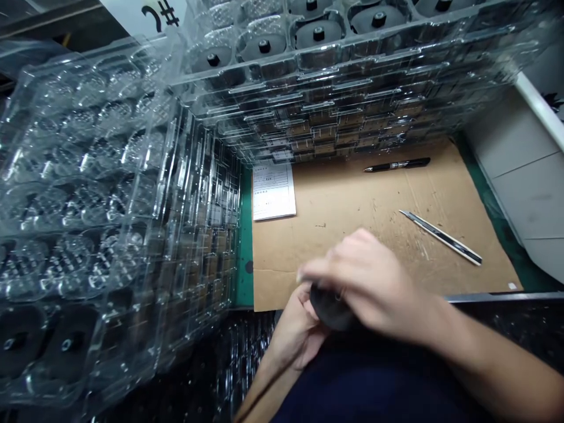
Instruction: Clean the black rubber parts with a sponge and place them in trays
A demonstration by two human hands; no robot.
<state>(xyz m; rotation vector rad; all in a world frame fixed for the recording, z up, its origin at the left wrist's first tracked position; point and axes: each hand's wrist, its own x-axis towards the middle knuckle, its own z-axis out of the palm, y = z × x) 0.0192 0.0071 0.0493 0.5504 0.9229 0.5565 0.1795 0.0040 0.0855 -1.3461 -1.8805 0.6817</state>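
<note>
**Q:** Where do we find the workpiece at this point?

**A:** We find the dark disc-shaped part (331,306) held between both hands, just off the near edge of the cardboard sheet (352,200) and above dark clothing (365,388). The hands partly hide it, so we cannot state its full form.

**Q:** What is the state of each grip?

**A:** The right grip (365,279) is closed over the top of the part, with its fingers (339,264) curled down onto it. The left grip (297,329) is closed under and beside the part. We judge that the two are pressed together, pinching it between them.

**Q:** What faults should we watch for?

**A:** A slip is our first concern. If finger pressure eases, or the smooth face proves slick, the part could drop past the cardboard edge, where nothing would catch it. Second, the stacked clear blister trays (97,200) stand close on the left, and a knock could topple them along with the dark parts (319,34) seated in the far stack. Third, the snap-off utility knife (440,238) lies on the cardboard within reach, and a careless pass across it could cut a hand.
</note>
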